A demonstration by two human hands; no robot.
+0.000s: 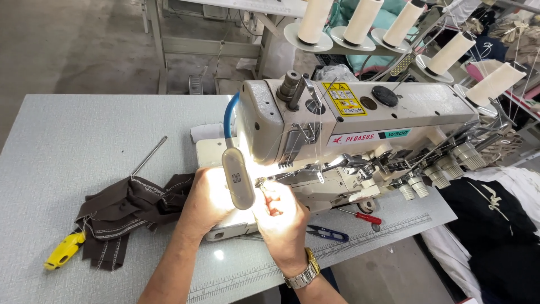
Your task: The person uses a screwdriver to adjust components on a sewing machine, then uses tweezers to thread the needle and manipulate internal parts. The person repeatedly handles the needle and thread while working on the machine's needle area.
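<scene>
1. Both hands are at the needle area of the cream industrial sewing machine, under the glare of the gooseneck lamp.
2. Right hand: fingers pinched together on something small and red-tipped right beside the needle zone. It looks like a fine tool or thread end, but it is too washed out to say which.
3. Left hand: rests on the machine bed just left of the needle, partly behind the lamp head. Can't tell if it grips anything.
4. Judgement: needle-end threading or adjustment is in progress, not finished. No fabric sits under the foot as far as visible.
5. Dark brown fabric pieces with light stitching lie on the surface, well left of the machine and untouched.
6. Idle on the surface: blue thread snips and red-handled screwdriver near the right hand, yellow tool far left, metal rod above the fabric.
7. Thread cones are loaded on the stand behind the machine.
</scene>
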